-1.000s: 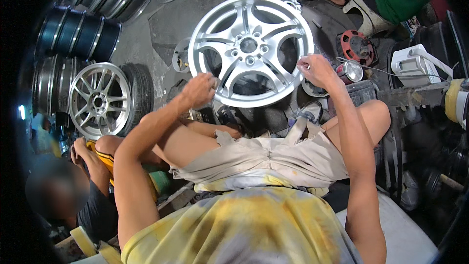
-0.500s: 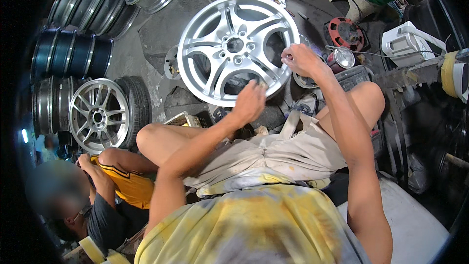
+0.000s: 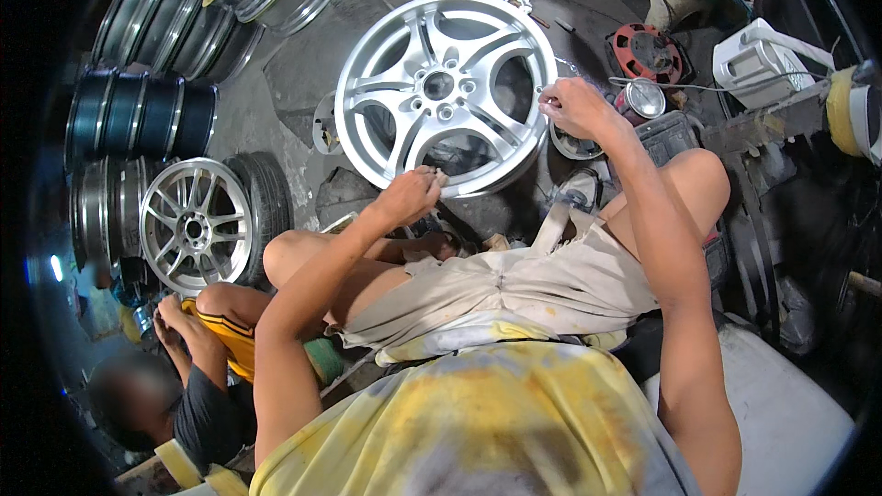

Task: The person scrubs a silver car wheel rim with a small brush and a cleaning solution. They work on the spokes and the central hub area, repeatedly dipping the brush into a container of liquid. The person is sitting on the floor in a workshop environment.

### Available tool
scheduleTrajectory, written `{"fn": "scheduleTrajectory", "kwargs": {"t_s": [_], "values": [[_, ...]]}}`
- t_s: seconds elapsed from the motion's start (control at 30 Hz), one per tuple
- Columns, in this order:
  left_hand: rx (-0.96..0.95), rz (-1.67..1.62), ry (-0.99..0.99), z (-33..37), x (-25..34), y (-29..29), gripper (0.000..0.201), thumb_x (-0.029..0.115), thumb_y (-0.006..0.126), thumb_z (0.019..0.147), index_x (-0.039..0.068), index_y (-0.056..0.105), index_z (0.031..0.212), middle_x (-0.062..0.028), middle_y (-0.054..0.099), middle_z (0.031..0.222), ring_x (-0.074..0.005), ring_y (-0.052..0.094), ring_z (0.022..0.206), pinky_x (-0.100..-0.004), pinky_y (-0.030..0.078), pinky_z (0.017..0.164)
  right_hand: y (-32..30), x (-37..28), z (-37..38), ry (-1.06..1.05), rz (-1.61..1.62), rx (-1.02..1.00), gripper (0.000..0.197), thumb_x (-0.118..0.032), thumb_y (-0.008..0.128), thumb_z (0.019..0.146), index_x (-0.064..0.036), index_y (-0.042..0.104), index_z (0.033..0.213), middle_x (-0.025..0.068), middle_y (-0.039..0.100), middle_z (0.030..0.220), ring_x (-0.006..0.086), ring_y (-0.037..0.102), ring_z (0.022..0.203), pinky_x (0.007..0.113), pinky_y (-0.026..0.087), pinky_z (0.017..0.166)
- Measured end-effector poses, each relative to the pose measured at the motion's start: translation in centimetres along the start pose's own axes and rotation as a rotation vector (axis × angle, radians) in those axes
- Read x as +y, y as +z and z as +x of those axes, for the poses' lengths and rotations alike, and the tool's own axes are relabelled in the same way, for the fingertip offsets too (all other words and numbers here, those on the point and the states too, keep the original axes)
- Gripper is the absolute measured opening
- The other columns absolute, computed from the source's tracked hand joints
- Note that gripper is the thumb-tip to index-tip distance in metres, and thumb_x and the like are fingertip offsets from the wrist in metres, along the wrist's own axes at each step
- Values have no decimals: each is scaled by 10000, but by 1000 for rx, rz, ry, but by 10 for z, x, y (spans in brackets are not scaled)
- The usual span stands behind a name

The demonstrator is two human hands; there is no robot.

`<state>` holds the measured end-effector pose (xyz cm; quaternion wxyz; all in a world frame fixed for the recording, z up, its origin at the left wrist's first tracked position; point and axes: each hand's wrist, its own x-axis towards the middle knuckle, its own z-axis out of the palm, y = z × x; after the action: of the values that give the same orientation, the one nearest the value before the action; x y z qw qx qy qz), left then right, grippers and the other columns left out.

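Left hand (image 3: 411, 195) curled, fingertips pinched on near rim of large silver five-spoke alloy wheel (image 3: 439, 90). Right hand (image 3: 571, 107) closed on right rim edge; contents unclear. Wheel lay tilted on grey concrete floor (image 3: 285, 83), hemmed in: one spoked wheel (image 3: 195, 226) left, red cable reel (image 3: 650, 50) right.

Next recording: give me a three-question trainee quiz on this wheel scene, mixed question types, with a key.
1. True or false: both hands touch the silver alloy wheel.
2. Where on the rim is the left hand? A) lower edge B) top edge C) centre hub
3. Fill in: the spoked wheel at the person's left leans against a black ____.

Key:
1. True; the right hand is at its right edge.
2. A
3. tyre
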<state>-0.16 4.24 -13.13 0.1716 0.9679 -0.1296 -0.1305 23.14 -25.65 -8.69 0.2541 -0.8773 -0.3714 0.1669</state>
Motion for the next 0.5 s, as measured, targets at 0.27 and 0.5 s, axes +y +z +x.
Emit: {"fn": "scheduleTrajectory", "kwargs": {"t_s": [0.27, 0.5], "values": [[213, -36, -295, 4, 8, -28, 389, 271, 814, 831, -46, 615, 934, -197, 613, 861, -361, 600, 794, -455, 497, 725, 6, 13, -3, -49, 6, 89, 177, -162, 677, 878, -26, 750, 966, 224, 705, 880, 397, 689, 863, 462, 538, 773], [-105, 50, -225, 44, -27, -37, 366, 222, 780, 819, 20, 566, 1036, -234, 631, 1018, -434, 667, 901, -500, 533, 737, 0, 20, -5, -42, 58, 151, 193, -163, 668, 865, -5, 737, 952, 231, 699, 873, 409, 683, 843, 452, 535, 754]]}}
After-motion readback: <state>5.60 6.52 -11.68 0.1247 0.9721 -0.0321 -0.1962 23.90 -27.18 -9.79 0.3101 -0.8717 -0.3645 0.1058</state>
